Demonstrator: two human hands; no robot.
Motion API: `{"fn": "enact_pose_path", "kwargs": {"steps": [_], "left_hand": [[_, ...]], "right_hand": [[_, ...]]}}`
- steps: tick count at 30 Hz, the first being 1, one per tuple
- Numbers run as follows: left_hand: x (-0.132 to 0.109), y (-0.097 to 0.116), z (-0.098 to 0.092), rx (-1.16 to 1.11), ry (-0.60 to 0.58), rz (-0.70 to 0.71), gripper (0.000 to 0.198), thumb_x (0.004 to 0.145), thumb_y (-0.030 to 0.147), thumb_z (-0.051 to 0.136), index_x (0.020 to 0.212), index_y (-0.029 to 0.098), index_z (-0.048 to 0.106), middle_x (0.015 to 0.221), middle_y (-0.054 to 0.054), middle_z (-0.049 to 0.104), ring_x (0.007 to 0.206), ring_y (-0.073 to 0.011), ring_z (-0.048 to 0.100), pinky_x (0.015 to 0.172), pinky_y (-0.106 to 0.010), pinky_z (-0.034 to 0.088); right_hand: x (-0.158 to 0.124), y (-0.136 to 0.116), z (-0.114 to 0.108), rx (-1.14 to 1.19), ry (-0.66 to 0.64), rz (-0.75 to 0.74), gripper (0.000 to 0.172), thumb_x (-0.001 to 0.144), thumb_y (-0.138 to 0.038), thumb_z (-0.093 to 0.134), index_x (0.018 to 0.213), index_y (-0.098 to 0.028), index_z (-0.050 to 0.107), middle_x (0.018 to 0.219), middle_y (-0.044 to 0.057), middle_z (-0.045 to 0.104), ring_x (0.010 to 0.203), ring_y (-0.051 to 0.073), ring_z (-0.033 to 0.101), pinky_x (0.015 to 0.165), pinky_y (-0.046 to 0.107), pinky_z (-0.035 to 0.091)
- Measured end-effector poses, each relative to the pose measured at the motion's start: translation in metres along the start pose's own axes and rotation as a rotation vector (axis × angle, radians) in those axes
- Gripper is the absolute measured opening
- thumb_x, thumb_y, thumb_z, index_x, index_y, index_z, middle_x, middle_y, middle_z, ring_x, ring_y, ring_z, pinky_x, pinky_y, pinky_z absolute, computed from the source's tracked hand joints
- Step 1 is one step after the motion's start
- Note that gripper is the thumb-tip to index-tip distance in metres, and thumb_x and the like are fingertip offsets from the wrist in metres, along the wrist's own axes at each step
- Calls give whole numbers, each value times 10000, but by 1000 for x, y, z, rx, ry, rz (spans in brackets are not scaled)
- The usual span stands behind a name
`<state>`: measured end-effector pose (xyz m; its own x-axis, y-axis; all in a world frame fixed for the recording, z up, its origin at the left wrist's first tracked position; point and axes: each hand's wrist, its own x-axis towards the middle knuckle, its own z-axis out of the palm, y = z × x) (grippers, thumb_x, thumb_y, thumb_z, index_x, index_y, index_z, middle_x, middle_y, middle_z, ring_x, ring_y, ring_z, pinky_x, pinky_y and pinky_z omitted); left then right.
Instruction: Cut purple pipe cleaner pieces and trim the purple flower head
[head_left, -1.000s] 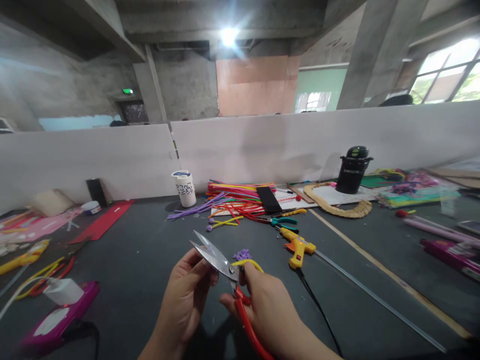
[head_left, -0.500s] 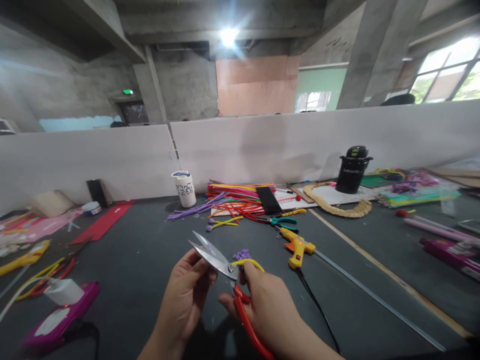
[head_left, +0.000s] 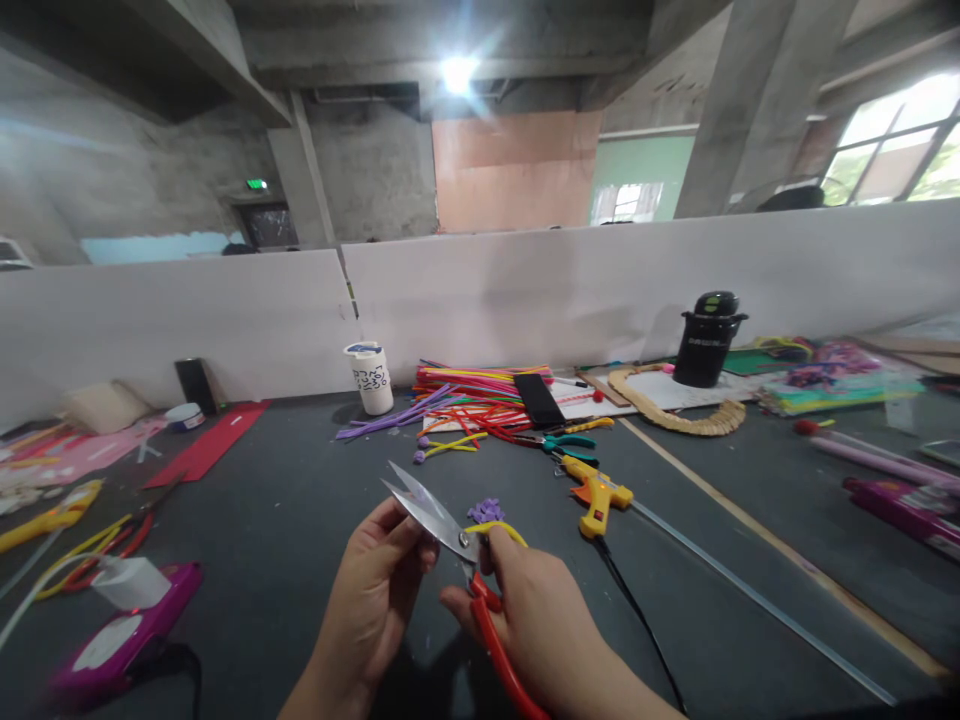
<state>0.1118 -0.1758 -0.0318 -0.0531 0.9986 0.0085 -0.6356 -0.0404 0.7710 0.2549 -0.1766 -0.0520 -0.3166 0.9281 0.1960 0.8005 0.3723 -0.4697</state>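
Red-handled scissors (head_left: 442, 522) are in my right hand (head_left: 544, 595), with their blades slightly apart and pointing up and to the left. A yellow pipe cleaner (head_left: 510, 527) curves out by that hand's fingers, beside the scissors' pivot. My left hand (head_left: 379, 585) is closed in a pinch close against the blades. Whatever lies between its fingertips is hidden by the blades and fingers. Just beyond the scissors, a small pile of purple cut pieces (head_left: 487, 510) rests on the dark table.
Right of my hands lies a yellow glue gun (head_left: 598, 497) with its cord and a long glue stick. Teal-handled pliers (head_left: 570, 441) and bundled pipe cleaners (head_left: 480, 385) lie behind. A white cup (head_left: 369, 380) stands back left; a magenta power strip (head_left: 127, 635) lies front left.
The gap between the scissor blades has narrowed a little. Both hands stay in nearly the same place.
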Motion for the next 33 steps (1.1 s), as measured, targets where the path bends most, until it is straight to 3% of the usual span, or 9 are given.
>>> {"fn": "enact_pose_path", "kwargs": {"steps": [33], "left_hand": [[0, -3, -1, -42, -13, -8, 66, 634, 113, 693, 654, 125, 632, 520, 41, 538, 429, -22, 434, 425, -112, 379]], "right_hand": [[-1, 0, -2, 10, 5, -7, 334, 716, -507, 542, 782, -184, 489, 663, 28, 627, 585, 185, 581, 476, 232, 242]]}}
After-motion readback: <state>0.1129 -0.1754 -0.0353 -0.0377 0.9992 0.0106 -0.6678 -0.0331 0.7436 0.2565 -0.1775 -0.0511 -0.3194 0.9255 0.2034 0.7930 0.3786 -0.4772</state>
